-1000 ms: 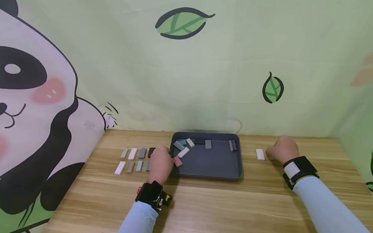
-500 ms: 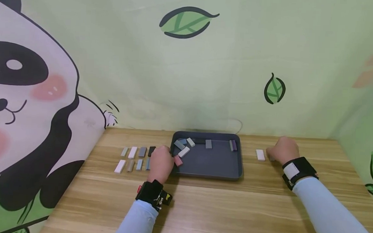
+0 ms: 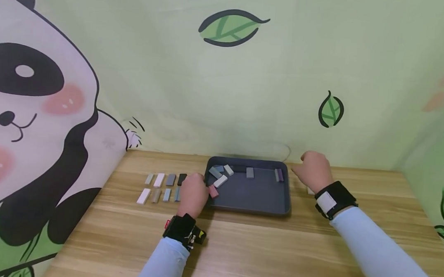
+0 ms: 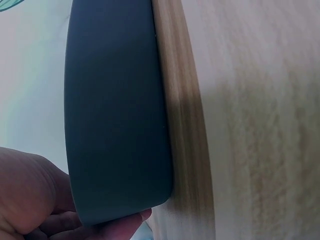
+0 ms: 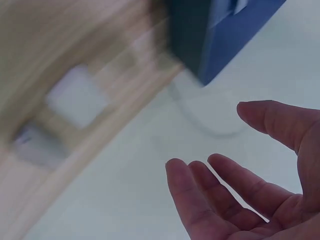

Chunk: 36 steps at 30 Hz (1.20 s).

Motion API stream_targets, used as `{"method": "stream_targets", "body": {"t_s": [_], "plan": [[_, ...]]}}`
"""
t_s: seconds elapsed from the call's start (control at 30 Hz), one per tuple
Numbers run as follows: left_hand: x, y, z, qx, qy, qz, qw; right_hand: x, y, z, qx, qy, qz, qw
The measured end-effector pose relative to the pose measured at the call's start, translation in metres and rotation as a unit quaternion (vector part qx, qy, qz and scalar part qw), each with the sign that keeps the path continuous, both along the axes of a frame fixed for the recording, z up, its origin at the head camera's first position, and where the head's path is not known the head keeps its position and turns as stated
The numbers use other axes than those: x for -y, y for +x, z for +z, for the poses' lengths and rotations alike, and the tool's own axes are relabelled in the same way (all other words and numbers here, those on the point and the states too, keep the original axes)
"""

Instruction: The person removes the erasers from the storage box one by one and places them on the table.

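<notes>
My left hand (image 3: 193, 195) holds the left wall of a dark grey tray (image 3: 256, 196); in the left wrist view its fingers (image 4: 125, 226) lie along the outside of the tray's end wall. A pink block (image 3: 213, 191) in the tray is right beside this hand. My right hand (image 3: 315, 171) is raised off the tray's right side, holding nothing, thumb and fingers spread apart in the right wrist view. Behind it on the table are a white block (image 5: 77, 95) and a grey block (image 5: 40, 145), both blurred; in the head view the hand mostly hides them.
Several small rectangular blocks, including a white block (image 3: 143, 196) and a black block (image 3: 182, 179), lie in two rows left of the tray. More blocks, such as a purple block (image 3: 280, 175), lie inside it. A fabric wall (image 3: 245, 106) stands behind the table.
My right hand has let go of the grey block beside the white one, lifted and moved left towards the tray. The left hand keeps its place at the tray; the head view shifts slightly.
</notes>
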State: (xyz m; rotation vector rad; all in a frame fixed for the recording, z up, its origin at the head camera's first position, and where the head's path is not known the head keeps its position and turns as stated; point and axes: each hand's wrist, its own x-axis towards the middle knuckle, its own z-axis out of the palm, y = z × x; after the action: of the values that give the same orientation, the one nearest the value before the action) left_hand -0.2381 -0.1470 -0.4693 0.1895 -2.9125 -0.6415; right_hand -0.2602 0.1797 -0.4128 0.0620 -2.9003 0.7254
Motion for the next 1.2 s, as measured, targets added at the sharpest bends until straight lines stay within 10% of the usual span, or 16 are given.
{"method": "stream_targets", "body": {"t_s": [0.37,1.2], "plan": [[-0.002,-0.002,-0.003,0.010,-0.011,0.012,0.9998,0.058,-0.009,-0.006,0.024,0.006,0.044,0.999],[0.003,-0.001,-0.002,-0.033,-0.030,-0.007,0.9990,0.080,-0.027,-0.027,0.050,0.095,0.051,0.993]]}}
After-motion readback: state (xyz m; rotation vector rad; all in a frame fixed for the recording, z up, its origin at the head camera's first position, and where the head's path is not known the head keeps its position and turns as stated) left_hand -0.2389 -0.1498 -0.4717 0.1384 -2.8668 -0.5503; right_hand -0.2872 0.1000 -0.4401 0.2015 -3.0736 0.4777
